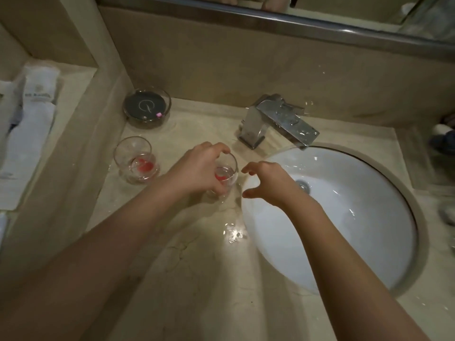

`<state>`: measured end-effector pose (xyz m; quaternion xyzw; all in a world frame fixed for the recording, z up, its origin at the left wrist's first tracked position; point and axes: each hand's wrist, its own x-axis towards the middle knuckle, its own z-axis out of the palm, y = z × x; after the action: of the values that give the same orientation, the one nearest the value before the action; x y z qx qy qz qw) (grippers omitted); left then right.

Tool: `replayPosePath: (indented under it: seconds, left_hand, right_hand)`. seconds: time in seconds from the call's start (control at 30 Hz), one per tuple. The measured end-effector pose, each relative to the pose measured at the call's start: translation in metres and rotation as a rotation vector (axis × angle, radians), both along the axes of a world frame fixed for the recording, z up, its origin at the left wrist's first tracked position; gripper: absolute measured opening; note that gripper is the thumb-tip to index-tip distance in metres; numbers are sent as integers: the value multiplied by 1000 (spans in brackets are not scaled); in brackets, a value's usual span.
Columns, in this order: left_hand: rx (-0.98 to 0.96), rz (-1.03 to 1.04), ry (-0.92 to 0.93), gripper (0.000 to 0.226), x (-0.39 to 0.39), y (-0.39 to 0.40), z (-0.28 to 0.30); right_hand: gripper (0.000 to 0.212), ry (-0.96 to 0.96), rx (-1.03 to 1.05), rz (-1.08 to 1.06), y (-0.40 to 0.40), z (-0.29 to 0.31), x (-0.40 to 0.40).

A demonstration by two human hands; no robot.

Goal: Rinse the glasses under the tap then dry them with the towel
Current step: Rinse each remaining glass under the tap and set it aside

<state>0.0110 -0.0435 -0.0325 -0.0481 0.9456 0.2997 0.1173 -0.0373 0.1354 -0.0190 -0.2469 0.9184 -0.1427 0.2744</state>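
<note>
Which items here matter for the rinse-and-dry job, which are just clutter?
Job: glass in left hand; left hand; right hand; second glass; tap; sink; folded towels.

Clutter: glass dish with dark disc; mirror.

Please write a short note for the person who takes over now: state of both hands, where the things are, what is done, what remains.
Left hand grips a glass by its rim, on the counter beside the sink. Right hand is open, empty, at the sink's edge. Second glass stands further left. Towel lies folded on the left ledge. Tap shows no running water. Left: rinsing and drying both glasses.
</note>
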Motion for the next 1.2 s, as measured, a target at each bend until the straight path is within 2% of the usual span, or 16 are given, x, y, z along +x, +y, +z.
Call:
replayPosePath:
  seconds: [0.13, 0.33, 0.5, 0.57, 0.63, 0.73, 0.97, 1.2]
  left_hand:
    - [202, 54, 26, 89, -7, 37, -1]
    - [574, 294, -14, 85, -13, 82, -25]
    - [719, 392, 23, 84, -23, 114, -42]
    - [787, 418, 37, 80, -30, 121, -46]
    - [839, 432, 42, 80, -36, 126, -49]
    - [900, 447, 44, 81, -43, 127, -54]
    - [1022, 447, 43, 74, -49, 126, -61]
    - [1106, 475, 58, 75, -54, 132, -68]
  right_hand:
    - [57, -43, 3, -124, 47, -9, -5]
    - [47, -106, -105, -352, 104, -30, -20]
    - [43, 21, -146, -348, 122, -38, -65]
    - [36, 77, -264, -404, 116, -37, -88]
    - [29, 89, -491, -511, 103, -36, -110]
    - [30, 0, -816, -627, 78, -32, -134]
    - [12, -3, -1069, -471, 64, -36, -140]
    - [11, 98, -976, -440, 62, -31, -147]
